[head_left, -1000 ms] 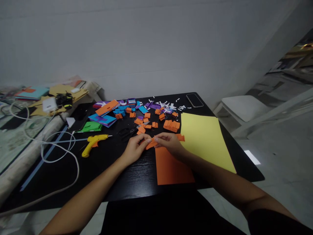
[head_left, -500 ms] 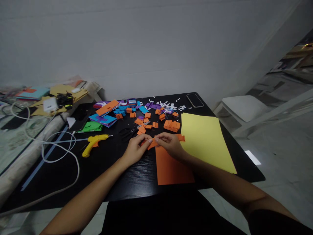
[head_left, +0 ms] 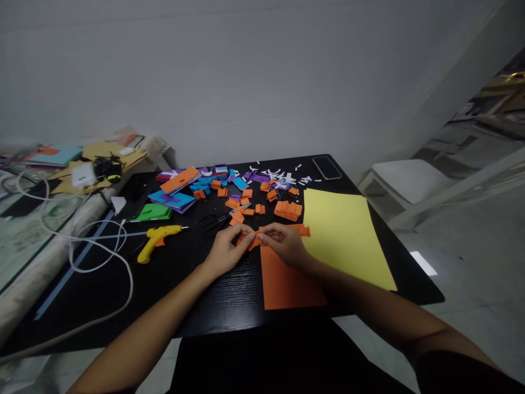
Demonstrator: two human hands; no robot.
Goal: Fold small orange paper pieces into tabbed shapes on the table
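Between my two hands is a small piece of orange paper (head_left: 255,241), pinched at both sides. My left hand (head_left: 228,249) grips its left side with thumb and fingers. From the right, my right hand (head_left: 285,243) pinches the other side, its wrist above an orange sheet (head_left: 287,287) lying flat on the black table (head_left: 221,306). Several small folded orange pieces (head_left: 260,209) are scattered just beyond my hands. A neat stack of folded orange pieces (head_left: 288,210) sits past my right hand. Black-handled scissors (head_left: 213,223) lie behind my left hand, partly covered by orange pieces.
A yellow glue gun (head_left: 158,241) lies to the left, near a white cable (head_left: 132,284). Yellow sheets (head_left: 344,235) lie on the right, with a phone (head_left: 327,168) at the back corner. White paper scraps (head_left: 283,178) and folded coloured papers (head_left: 174,201) line the back.
My fingers have shifted very slightly on the orange paper, which both hands still pinch. Nothing else on the table has visibly moved.
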